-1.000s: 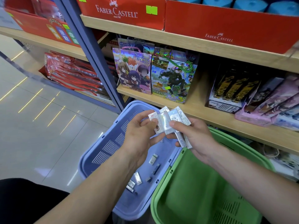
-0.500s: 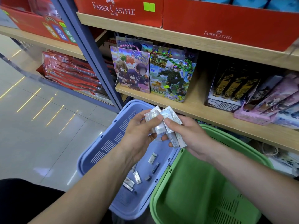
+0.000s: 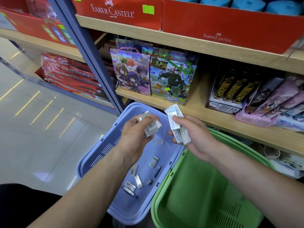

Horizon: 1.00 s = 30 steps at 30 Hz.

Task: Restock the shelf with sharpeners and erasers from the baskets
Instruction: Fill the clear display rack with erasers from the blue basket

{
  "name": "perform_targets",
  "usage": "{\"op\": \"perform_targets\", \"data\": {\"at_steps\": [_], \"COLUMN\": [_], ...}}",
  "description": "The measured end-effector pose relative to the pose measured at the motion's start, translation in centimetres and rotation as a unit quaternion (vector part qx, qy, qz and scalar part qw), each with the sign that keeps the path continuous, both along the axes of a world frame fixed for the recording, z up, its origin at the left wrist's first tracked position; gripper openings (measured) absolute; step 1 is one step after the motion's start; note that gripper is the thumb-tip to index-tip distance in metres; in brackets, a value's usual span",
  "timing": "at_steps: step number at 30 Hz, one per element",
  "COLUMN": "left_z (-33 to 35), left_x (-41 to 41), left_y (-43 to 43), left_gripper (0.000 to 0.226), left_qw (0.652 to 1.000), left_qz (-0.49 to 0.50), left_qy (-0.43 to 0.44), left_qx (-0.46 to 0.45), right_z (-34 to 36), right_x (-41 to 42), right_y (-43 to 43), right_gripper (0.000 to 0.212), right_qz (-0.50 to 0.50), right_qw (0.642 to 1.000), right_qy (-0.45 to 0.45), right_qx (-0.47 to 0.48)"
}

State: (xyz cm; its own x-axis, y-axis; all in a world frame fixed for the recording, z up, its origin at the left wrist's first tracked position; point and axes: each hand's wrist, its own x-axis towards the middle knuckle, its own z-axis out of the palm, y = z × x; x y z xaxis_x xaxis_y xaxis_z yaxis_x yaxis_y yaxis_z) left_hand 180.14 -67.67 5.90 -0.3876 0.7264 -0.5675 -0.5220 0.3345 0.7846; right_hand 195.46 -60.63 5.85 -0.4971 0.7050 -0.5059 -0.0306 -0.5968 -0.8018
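- so, my left hand grips a few erasers, my right hand pinches a stack.
- loose erasers lie in the blue basket.
- none of these are on the shelf yet.

A pale, shiny tiled floor is spreading out on the left, and thin yellow lines of light are glinting on it. A dark blue post is standing up between the wooden shelves. Red boxes are sitting on the top board. Picture bags are standing at the left edge of the lower board. Red packs are lying past the post.
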Motion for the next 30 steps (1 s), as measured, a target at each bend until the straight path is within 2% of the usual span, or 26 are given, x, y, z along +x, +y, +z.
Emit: {"op": "perform_targets", "data": {"at_steps": [4, 7, 12, 14, 18, 22, 25, 28, 30], "left_z": [0.0, 0.2, 0.9, 0.9, 0.6, 0.2, -0.1, -0.2, -0.1], "left_x": [0.5, 1.1, 1.9, 2.2, 1.9, 1.2, 0.7, 0.6, 0.6], "left_y": [-0.2, -0.3, -0.3, -0.3, -0.2, -0.3, -0.1, -0.2, -0.2], "left_gripper": [0.034, 0.04, 0.042, 0.042, 0.026, 0.041, 0.045, 0.039, 0.033], "left_qw": [1.0, 0.999, 0.997, 0.998, 0.999, 1.0, 1.0, 1.0, 1.0], "left_qz": [0.002, -0.018, -0.05, -0.038, -0.023, -0.006, 0.012, 0.012, 0.013], "left_qy": [-0.018, -0.025, -0.012, -0.01, -0.02, -0.005, -0.003, -0.007, -0.017], "left_qx": [0.004, 0.034, 0.061, 0.047, 0.024, 0.0, -0.005, 0.0, 0.013], "right_z": [-0.2, -0.5, -1.1, -1.3, -1.6, -1.6, -1.3, -0.9, -1.0], "right_x": [0.0, -0.2, -0.5, -0.5, -0.4, -0.4, -0.6, -0.6, -0.6], "right_y": [-0.3, -0.6, -0.9, -0.9, -0.8, -0.9, -1.0, -1.0, -0.9], "right_gripper": [0.014, 0.016, 0.028, 0.028, 0.025, 0.018, 0.017, 0.029, 0.028], "right_qz": [0.058, 0.108, 0.072, 0.083, 0.115, 0.148, 0.15, 0.119, 0.124], "right_qw": [0.997, 0.99, 0.99, 0.986, 0.969, 0.953, 0.961, 0.979, 0.975], "right_qy": [0.024, 0.008, -0.024, -0.042, -0.079, -0.093, -0.079, -0.065, -0.065], "right_qx": [0.035, 0.09, 0.117, 0.139, 0.203, 0.249, 0.219, 0.155, 0.171]}}
